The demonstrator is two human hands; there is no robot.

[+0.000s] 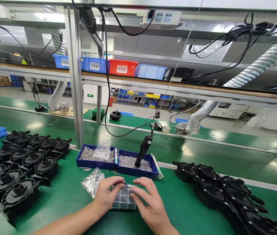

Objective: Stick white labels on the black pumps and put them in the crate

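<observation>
- green mat [62, 199]: biggest worry imo. If the bag splits or tips, the tiny bits probably scatter all over it and roll under the black housings [18, 169] on the left or the other row [226, 192] on the right.
- blue trays [95, 165]: they sit just behind the hands, so a jerky pull could bump them, or the electric screwdriver [143, 148] standing in the right one.
- left hand [107, 195]: palm down, fingers curled over the bag's left end, pinching it.
- right hand [150, 205]: palm down, fingertips pinching the right end.
- small clear bag [123, 200]: packed with small metal parts, lying on the mat between both hands. A second bag [93, 181] lies just beside the left hand.
</observation>
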